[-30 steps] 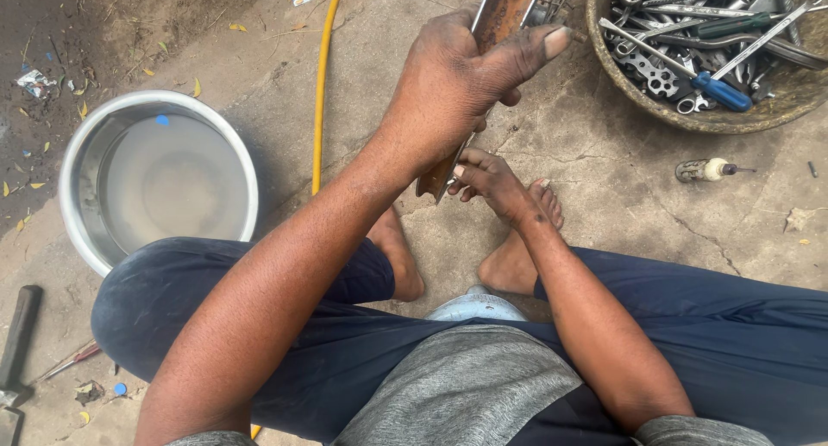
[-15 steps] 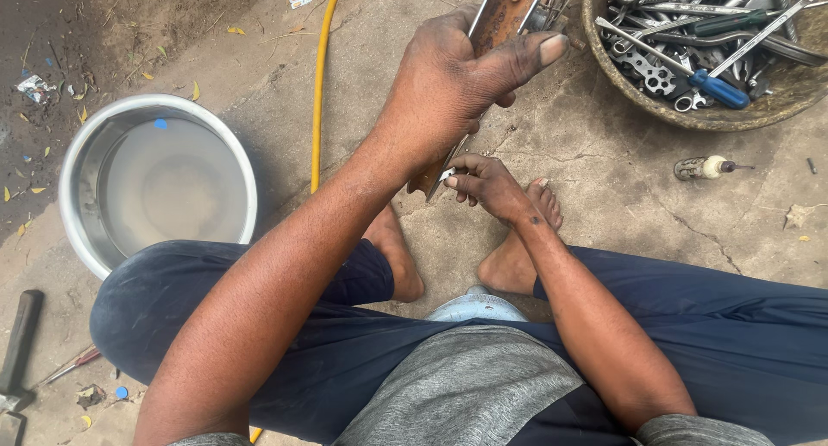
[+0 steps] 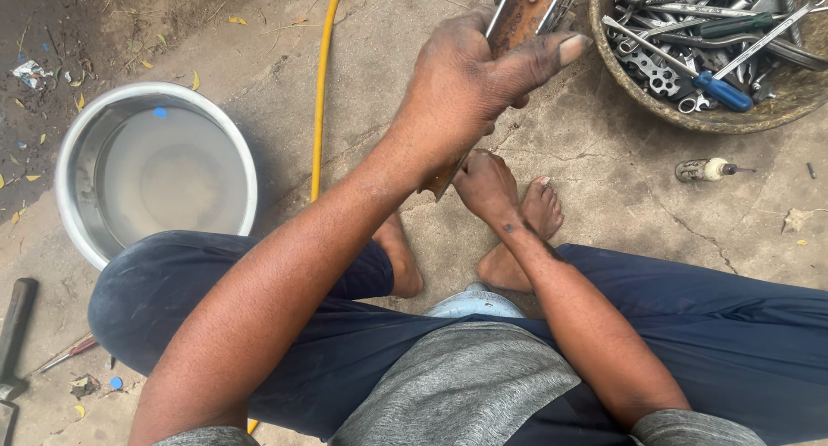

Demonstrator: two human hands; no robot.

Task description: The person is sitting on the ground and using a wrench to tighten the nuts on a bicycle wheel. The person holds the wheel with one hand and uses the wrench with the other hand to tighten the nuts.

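My left hand (image 3: 470,92) is raised in front of me and grips a long rusty metal bar (image 3: 524,10) that slants from the top of the view down toward my feet. My right hand (image 3: 485,183) is lower, at the bar's bottom end, with its fingers curled there; what it pinches is hidden behind the left hand. I sit low with my bare feet (image 3: 526,235) on cracked concrete, knees apart in dark blue trousers.
A steel basin (image 3: 82,153) of cloudy water stands at my left. A round basket (image 3: 776,109) of spanners and a blue-handled screwdriver (image 3: 720,91) sits top right. A yellow hose (image 3: 321,84) runs across the ground. A small screwdriver (image 3: 707,168) lies right; a hammer handle (image 3: 15,325) at bottom left.
My right hand has shifted slightly at the lower end of the bar. The left hand keeps its grip and the bar stays in place.
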